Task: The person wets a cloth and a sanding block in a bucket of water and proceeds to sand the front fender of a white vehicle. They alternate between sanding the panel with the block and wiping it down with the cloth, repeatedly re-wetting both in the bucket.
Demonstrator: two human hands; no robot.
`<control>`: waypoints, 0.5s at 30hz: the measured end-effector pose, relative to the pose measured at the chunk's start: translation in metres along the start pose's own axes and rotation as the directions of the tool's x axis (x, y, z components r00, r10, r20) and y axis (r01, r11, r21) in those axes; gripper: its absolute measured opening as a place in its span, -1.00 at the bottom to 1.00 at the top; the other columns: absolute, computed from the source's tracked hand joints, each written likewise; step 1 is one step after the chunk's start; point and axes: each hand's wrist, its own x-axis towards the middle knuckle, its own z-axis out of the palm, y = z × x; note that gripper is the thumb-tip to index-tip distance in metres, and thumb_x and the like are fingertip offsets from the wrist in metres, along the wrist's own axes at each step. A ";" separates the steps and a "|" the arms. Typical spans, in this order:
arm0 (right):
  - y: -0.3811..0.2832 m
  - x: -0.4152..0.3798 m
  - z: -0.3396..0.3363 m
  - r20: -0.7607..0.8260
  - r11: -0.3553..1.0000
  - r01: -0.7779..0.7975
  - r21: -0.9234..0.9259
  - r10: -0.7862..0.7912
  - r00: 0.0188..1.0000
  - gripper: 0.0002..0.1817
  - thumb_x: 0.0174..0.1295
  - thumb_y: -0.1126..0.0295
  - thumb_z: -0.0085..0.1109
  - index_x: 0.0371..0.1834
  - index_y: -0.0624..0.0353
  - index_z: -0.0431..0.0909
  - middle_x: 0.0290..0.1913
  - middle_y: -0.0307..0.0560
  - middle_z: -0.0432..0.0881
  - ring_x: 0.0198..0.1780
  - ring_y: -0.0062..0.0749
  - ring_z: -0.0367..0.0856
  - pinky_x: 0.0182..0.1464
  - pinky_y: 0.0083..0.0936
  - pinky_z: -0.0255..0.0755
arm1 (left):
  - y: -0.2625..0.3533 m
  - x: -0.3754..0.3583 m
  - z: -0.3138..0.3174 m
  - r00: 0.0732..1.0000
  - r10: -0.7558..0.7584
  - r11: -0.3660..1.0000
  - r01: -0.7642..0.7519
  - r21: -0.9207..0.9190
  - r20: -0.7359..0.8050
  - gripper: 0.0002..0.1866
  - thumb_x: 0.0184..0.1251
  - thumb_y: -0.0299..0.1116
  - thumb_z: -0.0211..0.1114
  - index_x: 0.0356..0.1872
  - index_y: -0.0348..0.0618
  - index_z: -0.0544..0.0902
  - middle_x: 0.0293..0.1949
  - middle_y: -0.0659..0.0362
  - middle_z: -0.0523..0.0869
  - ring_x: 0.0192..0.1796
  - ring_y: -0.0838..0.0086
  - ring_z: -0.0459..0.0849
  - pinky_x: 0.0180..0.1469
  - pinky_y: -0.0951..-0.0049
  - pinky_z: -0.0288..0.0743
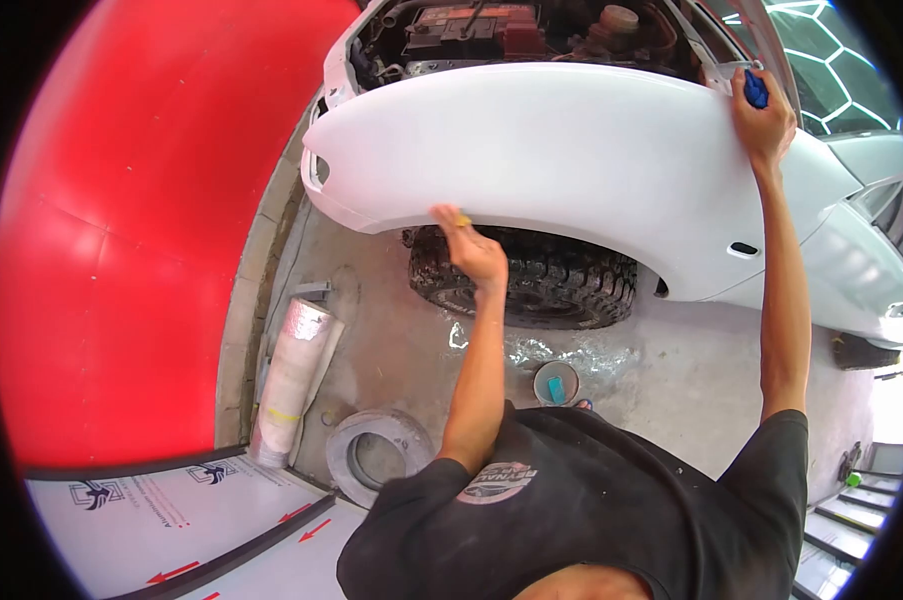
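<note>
In front of me is the white fender (pixel 531 140) of a car, arching over a knobby black tire (pixel 521 285). My left hand (pixel 476 255) is at the edge of the wheel arch, fingers blurred by motion. A small yellow piece (pixel 462 219) shows at its fingers, pressed against the fender. Up at the right, near the fender's top rear corner, my right hand (pixel 766 125) is closed around a small crumpled-looking blue thing (pixel 755 90). Its exact kind is not clear.
The engine bay (pixel 521 30) lies exposed above the fender. On the wet concrete floor stand a bucket (pixel 555 384) with a teal item inside, a loose tire (pixel 379 452) and a wrapped roll (pixel 293 380). A red surface (pixel 151 220) fills the left side.
</note>
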 end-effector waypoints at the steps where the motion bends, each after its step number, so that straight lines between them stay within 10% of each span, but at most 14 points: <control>1: 0.003 0.000 0.001 -0.011 1.000 0.028 0.010 -0.028 1.000 -0.64 0.28 -0.06 0.44 -0.11 -0.03 0.80 -0.16 -0.03 0.85 -0.13 -0.01 0.84 -0.06 -0.23 0.66 | 0.001 -0.002 0.001 0.998 0.070 0.997 -0.070 0.041 0.001 -0.51 0.67 -0.55 -0.03 0.52 -0.51 0.38 0.54 -0.30 0.42 0.53 -0.07 0.50 0.54 0.12 0.43; 4: 0.013 0.001 0.007 -0.073 0.994 0.111 0.023 -0.109 0.991 -0.65 0.28 -0.05 0.44 -0.10 -0.05 0.80 -0.15 -0.04 0.85 -0.13 0.02 0.83 -0.06 -0.19 0.66 | -0.053 0.048 0.002 0.892 -0.439 0.898 0.436 -0.058 -0.103 -0.56 0.73 -0.48 -0.04 0.45 -0.54 0.46 0.40 -0.34 0.58 0.46 -0.11 0.58 0.50 0.04 0.48; 7: 0.002 0.000 -0.001 -0.042 0.995 0.090 0.039 -0.088 0.995 -0.66 0.29 -0.02 0.43 -0.11 -0.03 0.80 -0.15 -0.09 0.86 -0.14 0.00 0.84 -0.05 -0.21 0.67 | -0.052 0.064 0.001 0.854 -0.494 0.865 0.501 0.006 -0.164 -0.54 0.73 -0.48 -0.05 0.49 -0.54 0.40 0.40 -0.34 0.57 0.45 -0.09 0.58 0.46 0.05 0.53; 11: 0.004 -0.003 -0.001 -0.019 0.992 0.102 0.068 -0.101 0.995 -0.67 0.29 -0.01 0.42 -0.11 -0.02 0.80 -0.15 -0.11 0.86 -0.13 -0.02 0.84 -0.06 -0.23 0.67 | 0.011 -0.024 0.018 0.999 0.009 1.000 -0.008 0.023 -0.053 -0.51 0.72 -0.49 -0.06 0.55 -0.50 0.33 0.50 -0.37 0.43 0.55 -0.10 0.44 0.53 0.07 0.44; 13: 0.007 0.000 -0.001 -0.015 0.990 0.119 0.075 -0.118 0.993 -0.67 0.29 -0.01 0.42 -0.12 -0.02 0.80 -0.15 -0.10 0.86 -0.13 -0.02 0.84 -0.05 -0.23 0.67 | 0.007 0.004 0.012 0.964 -0.234 0.959 0.208 -0.192 -0.124 -0.54 0.73 -0.49 -0.05 0.51 -0.51 0.38 0.42 -0.39 0.53 0.46 -0.10 0.57 0.46 0.08 0.54; 15: 0.006 0.005 -0.001 -0.019 0.992 0.120 0.047 -0.119 0.993 -0.67 0.29 -0.01 0.43 -0.12 -0.01 0.80 -0.15 -0.10 0.85 -0.12 -0.02 0.84 -0.05 -0.23 0.67 | -0.027 0.052 -0.006 0.887 -0.447 0.894 0.447 -0.025 -0.116 -0.57 0.75 -0.45 -0.03 0.43 -0.54 0.45 0.20 -0.37 0.72 0.28 -0.12 0.73 0.33 0.04 0.62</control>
